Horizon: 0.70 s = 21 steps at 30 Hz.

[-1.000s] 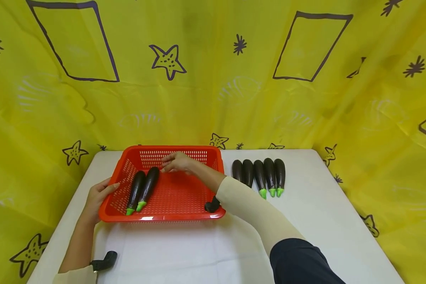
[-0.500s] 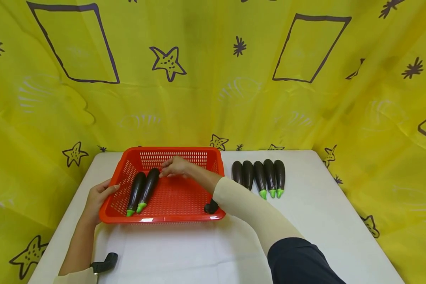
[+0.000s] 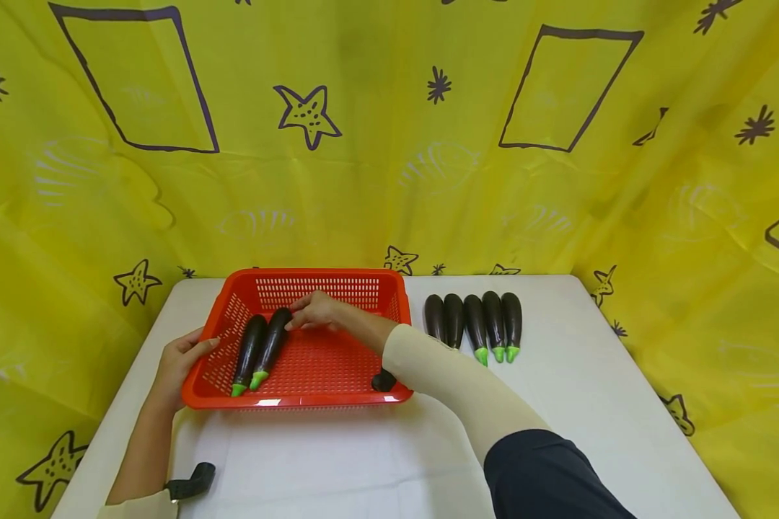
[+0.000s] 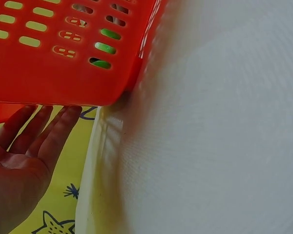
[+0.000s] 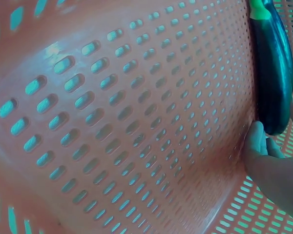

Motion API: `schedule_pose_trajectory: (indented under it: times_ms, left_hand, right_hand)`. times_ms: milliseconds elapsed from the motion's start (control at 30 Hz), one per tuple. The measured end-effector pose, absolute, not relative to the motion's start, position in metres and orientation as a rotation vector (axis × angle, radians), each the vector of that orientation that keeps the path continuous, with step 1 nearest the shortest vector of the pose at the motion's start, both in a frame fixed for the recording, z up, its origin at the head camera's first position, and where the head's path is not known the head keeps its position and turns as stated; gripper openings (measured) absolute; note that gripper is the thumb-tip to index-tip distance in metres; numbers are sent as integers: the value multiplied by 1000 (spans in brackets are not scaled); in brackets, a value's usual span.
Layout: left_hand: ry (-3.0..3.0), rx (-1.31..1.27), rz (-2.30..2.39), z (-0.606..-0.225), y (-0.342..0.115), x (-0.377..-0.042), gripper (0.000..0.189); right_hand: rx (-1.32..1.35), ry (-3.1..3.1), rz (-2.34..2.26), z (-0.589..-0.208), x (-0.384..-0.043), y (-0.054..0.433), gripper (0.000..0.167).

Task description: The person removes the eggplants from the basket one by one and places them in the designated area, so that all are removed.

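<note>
Two dark eggplants with green stem ends lie side by side in the left part of a red plastic basket (image 3: pixel 337 371). My left hand (image 3: pixel 180 360) holds the basket's left rim, thumb over it; in the left wrist view its fingers reach up to the rim from outside. My right hand (image 3: pixel 314 311) reaches into the basket, fingertips at the rounded upper end of the right-hand eggplant (image 3: pixel 273 346). In the right wrist view, thumb and a finger lie on either side of that end; a firm grip is not visible. The other eggplant (image 3: pixel 249 353) lies just left of it.
Several more eggplants (image 3: pixel 474 321) stand in a row on the white table (image 3: pixel 584 404), right of the basket, stems toward me. My right forearm crosses the basket's right rim and partly covers the row. A yellow patterned curtain (image 3: pixel 389 180) encloses the table's back and sides.
My right hand has moved slightly left and toward me, its fingertips now coming to the upper end of the right-hand eggplant. The left hand, basket and eggplants have kept their places.
</note>
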<state>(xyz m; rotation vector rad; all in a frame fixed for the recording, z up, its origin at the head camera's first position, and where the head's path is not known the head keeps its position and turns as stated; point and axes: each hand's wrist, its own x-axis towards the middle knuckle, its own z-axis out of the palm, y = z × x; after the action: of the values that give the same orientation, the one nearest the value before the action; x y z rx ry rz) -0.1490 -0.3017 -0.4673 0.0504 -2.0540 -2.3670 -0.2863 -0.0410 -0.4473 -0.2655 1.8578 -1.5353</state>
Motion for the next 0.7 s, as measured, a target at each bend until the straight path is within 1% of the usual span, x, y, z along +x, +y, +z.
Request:
schedule_pose_trajectory:
  times_ms: [200,400,633,700]
  left_hand:
    - [-2060,47,-2357,-468,-302,-149,26]
    - [-2063,50,-2348,-468,-302,-149,26]
    - [-2069,48,-2337,-469,-302,-149,26]
    - [-2074,46,-2333,-469,-302,-149,26]
  right_hand:
    - [-273,1858,-1534,-448,-285,-42,53]
    - [-293,1869,-1526,-449,-285,-44,47]
    - [-309,1901,-1514,-452,-285,-47,51]
    - [-326,1916,-1492,-453,-285,-47,50]
